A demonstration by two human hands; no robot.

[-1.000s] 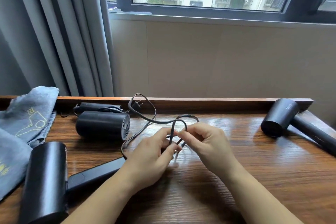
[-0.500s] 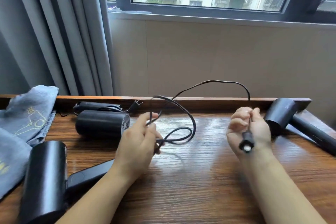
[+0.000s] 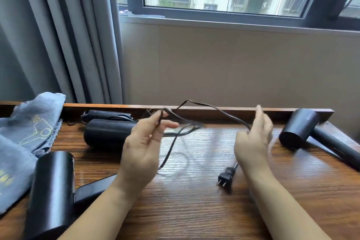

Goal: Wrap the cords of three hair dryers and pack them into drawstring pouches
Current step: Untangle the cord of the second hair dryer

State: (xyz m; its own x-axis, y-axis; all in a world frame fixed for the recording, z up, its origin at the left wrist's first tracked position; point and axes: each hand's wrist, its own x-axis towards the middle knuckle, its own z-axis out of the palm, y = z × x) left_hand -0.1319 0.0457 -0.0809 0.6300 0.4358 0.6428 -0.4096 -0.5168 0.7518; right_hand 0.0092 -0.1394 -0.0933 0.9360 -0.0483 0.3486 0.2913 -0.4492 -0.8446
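Observation:
Three black hair dryers lie on the wooden table (image 3: 194, 210): one at the front left (image 3: 52, 187), one at the back left (image 3: 107, 132) with its cord bundled behind it, one at the right (image 3: 300, 128). A thin black cord (image 3: 220, 112) stretches in the air between my hands. My left hand (image 3: 144, 146) pinches cord loops between thumb and fingers. My right hand (image 3: 253, 138) holds the cord near its end, fingers partly raised and blurred. The plug (image 3: 226, 176) hangs below that hand, just above the table.
Grey-blue drawstring pouches (image 3: 25, 134) with yellow dryer prints lie heaped at the far left. A raised wooden ledge (image 3: 214, 108) runs along the table's back edge under a beige wall and window. Grey curtains (image 3: 64, 35) hang at the back left.
My hands, close together a second ago, have pulled apart and drawn the cord out. The plug has dropped lower beneath my right hand, whose upper fingers have lifted.

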